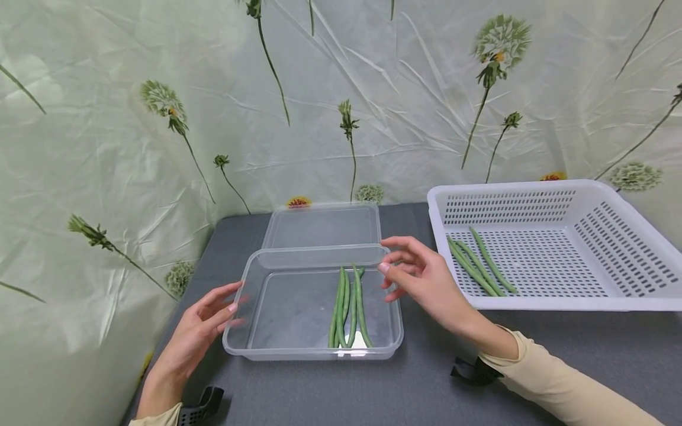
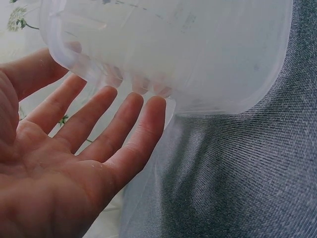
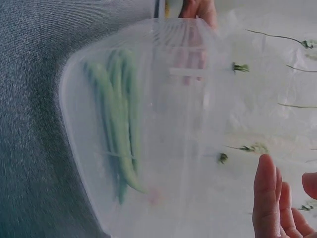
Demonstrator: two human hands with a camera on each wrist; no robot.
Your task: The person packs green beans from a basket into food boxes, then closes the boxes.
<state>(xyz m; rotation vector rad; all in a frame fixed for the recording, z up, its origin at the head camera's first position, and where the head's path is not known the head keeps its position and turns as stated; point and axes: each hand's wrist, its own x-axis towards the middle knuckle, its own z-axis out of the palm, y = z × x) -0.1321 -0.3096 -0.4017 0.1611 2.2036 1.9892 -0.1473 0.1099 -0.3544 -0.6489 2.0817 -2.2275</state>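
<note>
A clear plastic container (image 1: 288,355) stands on the grey cloth with several green beans (image 1: 338,310) lying lengthwise in its right part. My left hand (image 1: 194,334) is at the container's left wall, its fingers spread and slightly bent. In the left wrist view, the fingertips (image 2: 157,101) are right by the wall; whether they touch it I cannot tell. My right hand (image 1: 426,287) hovers at the right rim with loosely bent fingers and holds nothing. The right wrist view shows the beans (image 3: 116,114) blurred through the container's wall.
A clear lid (image 1: 322,228) lies flat behind the container. To the right stands a white perforated basket (image 1: 559,304) with three green beans (image 1: 492,263) at its left side. A flower-printed sheet (image 1: 298,154) hangs behind the grey-covered table (image 1: 330,393).
</note>
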